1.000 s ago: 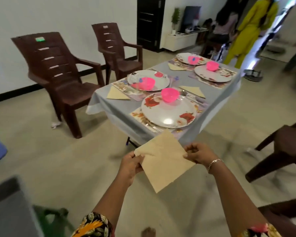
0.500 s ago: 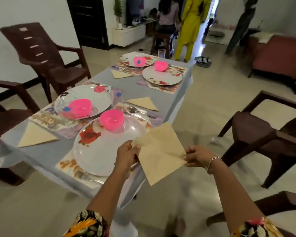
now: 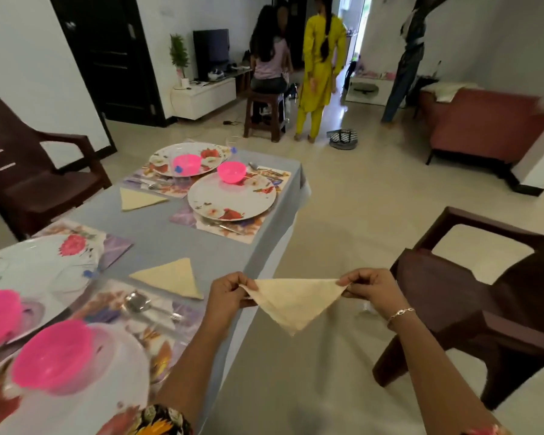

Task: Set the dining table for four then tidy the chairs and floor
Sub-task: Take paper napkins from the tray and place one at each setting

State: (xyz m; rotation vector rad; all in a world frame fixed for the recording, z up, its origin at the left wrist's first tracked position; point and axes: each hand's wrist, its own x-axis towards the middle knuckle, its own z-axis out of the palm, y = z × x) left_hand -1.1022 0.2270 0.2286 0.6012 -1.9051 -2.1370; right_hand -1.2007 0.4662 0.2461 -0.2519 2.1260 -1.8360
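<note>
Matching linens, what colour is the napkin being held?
Plain pale cream napkin, clearest in the head view.

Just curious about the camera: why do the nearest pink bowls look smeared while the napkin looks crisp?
Head view: the nearest pink bowl at lower left is blurred and stretched, probably by the wide-angle edge; the folded napkin, pinched between left hand and right hand, is sharper; daylight glares on the far floor.

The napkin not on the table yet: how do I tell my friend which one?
Find the table with the grey cloth, then look past its right edge. The left hand and right hand hold a cream napkin in the air, a triangle pointing down. The other napkins lie flat on the table.
</note>
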